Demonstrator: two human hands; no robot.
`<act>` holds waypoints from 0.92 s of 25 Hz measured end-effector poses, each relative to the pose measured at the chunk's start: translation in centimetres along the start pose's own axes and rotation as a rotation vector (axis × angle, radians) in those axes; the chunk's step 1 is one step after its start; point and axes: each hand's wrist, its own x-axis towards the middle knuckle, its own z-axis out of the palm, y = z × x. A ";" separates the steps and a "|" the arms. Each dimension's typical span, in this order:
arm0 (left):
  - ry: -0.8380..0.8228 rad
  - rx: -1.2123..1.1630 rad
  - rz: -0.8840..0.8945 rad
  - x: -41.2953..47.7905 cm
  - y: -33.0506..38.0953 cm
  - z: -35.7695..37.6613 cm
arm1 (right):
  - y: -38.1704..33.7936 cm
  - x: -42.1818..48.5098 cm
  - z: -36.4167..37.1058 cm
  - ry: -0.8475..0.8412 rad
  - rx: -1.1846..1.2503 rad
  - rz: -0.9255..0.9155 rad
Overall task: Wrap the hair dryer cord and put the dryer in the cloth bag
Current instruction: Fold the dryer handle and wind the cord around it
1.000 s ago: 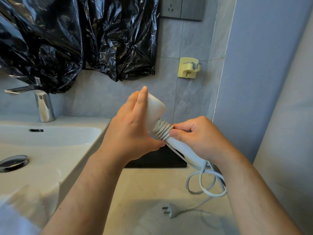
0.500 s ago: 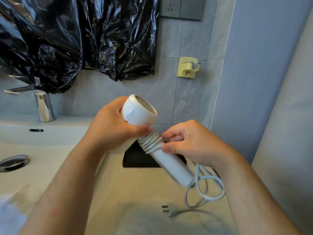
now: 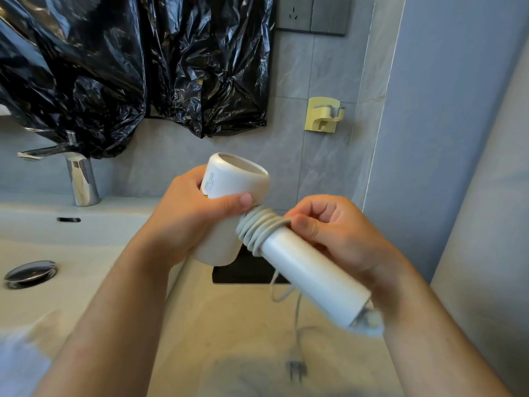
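The white hair dryer (image 3: 309,270) is held in the air above the countertop (image 3: 229,325), just right of the basin (image 3: 86,253), with its handle slanted down toward the countertop's right edge. Its barrel is gripped by the left hand (image 3: 186,222), the thumb laid across the front. The grey cord (image 3: 257,230) is wound in several turns round the top of the handle — the last turn is pinched between thumb and forefinger of the right hand (image 3: 337,233). A loose length hangs below, and the plug (image 3: 296,371) — blurred — is seen near the countertop's front edge. A flat black object (image 3: 243,275) lies at the back edge, partly hidden by the dryer.
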 end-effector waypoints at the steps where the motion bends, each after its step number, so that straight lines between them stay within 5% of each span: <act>1: 0.033 -0.044 -0.014 0.1 0.0 0.3 | -0.2 0.2 0.1 0.044 0.033 -0.018; 5: 0.131 -0.142 -0.049 0.3 0.1 0.9 | 0.1 0.5 1.4 0.140 0.356 0.030; 9: 0.205 -0.160 -0.066 0.4 0.3 1.5 | 1.3 0.6 1.9 0.195 0.280 0.092; 12: 0.288 -0.184 -0.082 0.6 0.2 2.4 | 2.0 1.0 2.9 0.223 0.045 0.164; 16: 0.509 -0.216 -0.123 1.0 -0.1 2.4 | 3.1 1.3 4.0 0.209 -0.325 0.043; 23: 0.777 0.114 0.053 0.8 -0.5 2.4 | 1.4 0.8 3.7 0.061 -0.680 0.137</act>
